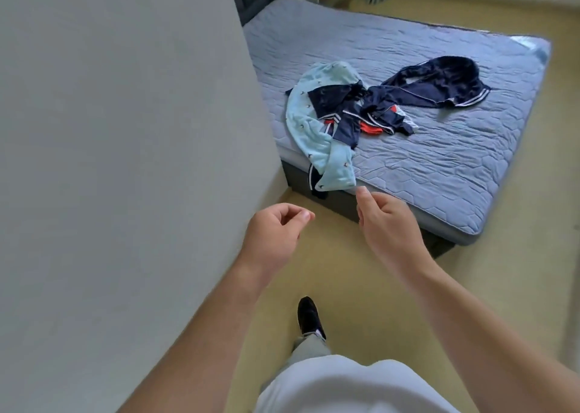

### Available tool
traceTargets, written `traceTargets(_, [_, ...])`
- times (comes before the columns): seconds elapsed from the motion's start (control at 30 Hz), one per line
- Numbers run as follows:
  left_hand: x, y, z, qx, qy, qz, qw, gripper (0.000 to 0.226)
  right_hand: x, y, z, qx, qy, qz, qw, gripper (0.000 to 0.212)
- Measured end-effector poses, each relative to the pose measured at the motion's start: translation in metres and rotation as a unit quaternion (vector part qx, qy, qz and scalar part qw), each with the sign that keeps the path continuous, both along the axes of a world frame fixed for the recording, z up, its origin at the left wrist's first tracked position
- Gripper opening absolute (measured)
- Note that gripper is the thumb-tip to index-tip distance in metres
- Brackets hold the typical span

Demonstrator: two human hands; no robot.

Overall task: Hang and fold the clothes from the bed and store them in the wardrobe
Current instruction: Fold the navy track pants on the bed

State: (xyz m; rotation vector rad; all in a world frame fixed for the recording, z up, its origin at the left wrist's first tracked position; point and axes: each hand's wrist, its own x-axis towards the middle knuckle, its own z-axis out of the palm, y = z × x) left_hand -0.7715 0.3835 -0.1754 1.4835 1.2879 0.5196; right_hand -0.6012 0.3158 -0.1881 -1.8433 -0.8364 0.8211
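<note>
The bed (439, 168), under a quilted blue-grey cover, carries the clothes on its near-left part. A pale blue garment (306, 124) runs from mid-mattress down over the near edge, and a navy white-striped garment (439, 83) stretches off to the right. Both hands hold nothing: the left hand (276, 234) is loosely curled, as is the right hand (386, 221), just beside the pale blue hem.

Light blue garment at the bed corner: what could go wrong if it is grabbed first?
Navy clothes lie tangled on the light blue garment, so pulling it may drag them off the bed. Its end already overhangs the bed edge near the right hand and might slide to the floor.
</note>
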Motion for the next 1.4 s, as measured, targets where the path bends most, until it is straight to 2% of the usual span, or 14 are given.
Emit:
traceTargets(0.23, [0.061, 0.133, -0.005, 0.01, 0.007, -0.096, 0.995, 0.014, 0.046, 0.079, 0.005, -0.026, -0.039, -0.077, 0.996, 0.055])
traceTargets(0.5, [0.145, 0.217, -0.027, -0.022, 0.043, -0.168, 0.985, 0.015, 0.108, 0.131, -0.019, -0.04, -0.026, -0.158, 0.986, 0.055])
traceTargets(0.73, [0.231, 0.286, -0.06, -0.024, 0.1, -0.196, 0.975, 0.015, 0.2, 0.209, -0.062, -0.038, 0.009, -0.177, 0.983, 0.056])
traceTargets(0.9, [0.296, 0.343, -0.069, -0.053, 0.139, -0.166, 0.975, 0.013, 0.283, 0.284, -0.072, -0.063, 0.049, -0.163, 0.983, 0.047])
traceTargets(1.03, [0.342, 0.381, -0.072, -0.056, 0.141, -0.153, 0.976, 0.011, 0.334, 0.333, -0.071, -0.073, 0.055, -0.149, 0.985, 0.049])
traceTargets(1.17, [0.375, 0.406, -0.076, -0.066, 0.144, -0.148, 0.976, 0.011, 0.365, 0.364, -0.073, -0.08, 0.058, -0.15, 0.984, 0.05])
traceTargets(1.4, [0.417, 0.451, -0.096, -0.07, 0.158, -0.206, 0.963, 0.011, 0.39, 0.386, -0.084, -0.112, 0.051, -0.2, 0.972, 0.051])
